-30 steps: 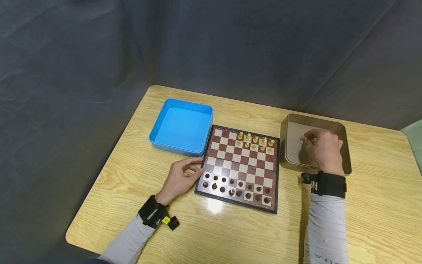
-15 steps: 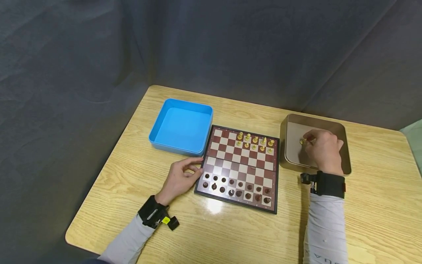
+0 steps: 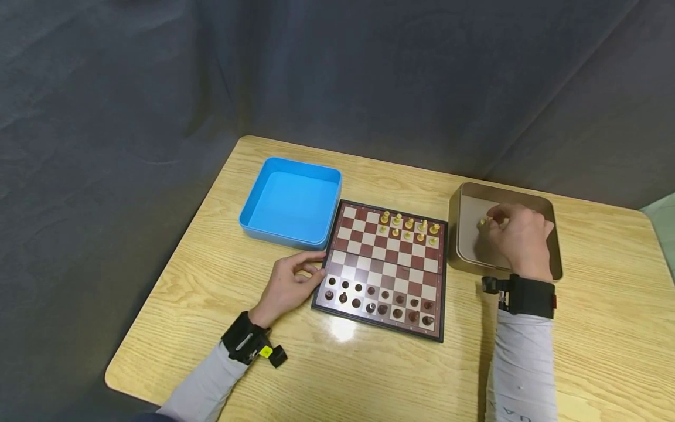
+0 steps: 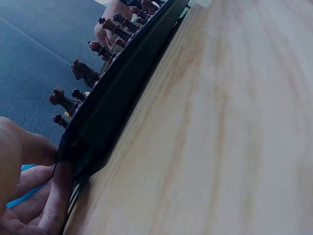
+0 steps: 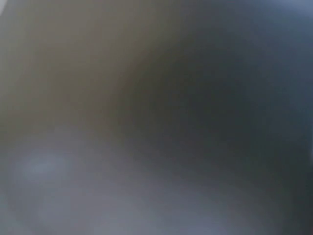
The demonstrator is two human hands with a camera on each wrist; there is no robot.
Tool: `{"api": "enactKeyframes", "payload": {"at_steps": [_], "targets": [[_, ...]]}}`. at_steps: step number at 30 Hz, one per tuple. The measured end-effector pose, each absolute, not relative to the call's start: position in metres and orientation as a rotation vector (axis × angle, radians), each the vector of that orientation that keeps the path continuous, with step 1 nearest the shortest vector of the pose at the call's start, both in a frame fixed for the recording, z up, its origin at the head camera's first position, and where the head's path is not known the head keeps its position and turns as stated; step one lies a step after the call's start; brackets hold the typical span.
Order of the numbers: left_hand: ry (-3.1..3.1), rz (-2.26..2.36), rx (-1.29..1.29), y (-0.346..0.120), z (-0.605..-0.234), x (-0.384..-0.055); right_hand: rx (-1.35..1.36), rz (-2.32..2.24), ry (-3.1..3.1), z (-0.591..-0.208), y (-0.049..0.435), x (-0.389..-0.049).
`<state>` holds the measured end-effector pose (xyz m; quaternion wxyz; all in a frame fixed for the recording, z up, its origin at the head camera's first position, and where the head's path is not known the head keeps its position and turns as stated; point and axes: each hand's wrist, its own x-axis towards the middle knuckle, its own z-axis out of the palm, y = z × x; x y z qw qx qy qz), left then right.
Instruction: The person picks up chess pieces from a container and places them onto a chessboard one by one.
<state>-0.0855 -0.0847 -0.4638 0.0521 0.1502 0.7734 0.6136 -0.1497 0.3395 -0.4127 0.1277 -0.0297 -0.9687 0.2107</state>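
Observation:
A folding chessboard (image 3: 364, 261) lies on the table, with dark chess pieces (image 3: 371, 308) along its near side and pale yellow pieces (image 3: 409, 223) at the far right. My left hand (image 3: 287, 286) holds the board's left edge; in the left wrist view its thumb and fingers (image 4: 60, 193) meet the black rim at a corner. Inside the bronze-coloured tin (image 3: 466, 265) on the right, my right hand (image 3: 519, 237) pinches a small yellow chess piece (image 3: 482, 223), mostly covered by the fingertips. The right wrist view is too blurred to make anything out.
A blue square tin (image 3: 292, 202) stands at the board's upper left, with nothing seen inside it. Bare wooden tabletop (image 3: 337, 375) runs along the near side. Behind the table hangs a dark curtain (image 3: 337, 76).
The right hand's fingertips and the yellow piece have shifted very slightly inside the bronze tin. My left hand and the board stay where they were.

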Motion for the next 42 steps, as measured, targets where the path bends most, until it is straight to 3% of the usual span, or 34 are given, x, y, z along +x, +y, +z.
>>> {"api": "enactKeyframes", "payload": {"at_steps": [9,22,42], "targets": [[2.405,1.840,0.448,-0.088,-0.485,-0.091,-0.049,0.641,-2.758,-0.401,0.336,-0.147],[2.359,1.863,0.443,-0.087,-0.454,-0.084,0.142,0.645,-2.529,-0.363,0.302,-0.141],[2.334,1.860,0.464,-0.085,-0.456,-0.085,0.311,0.753,-2.504,-0.330,0.220,-0.136]]}}
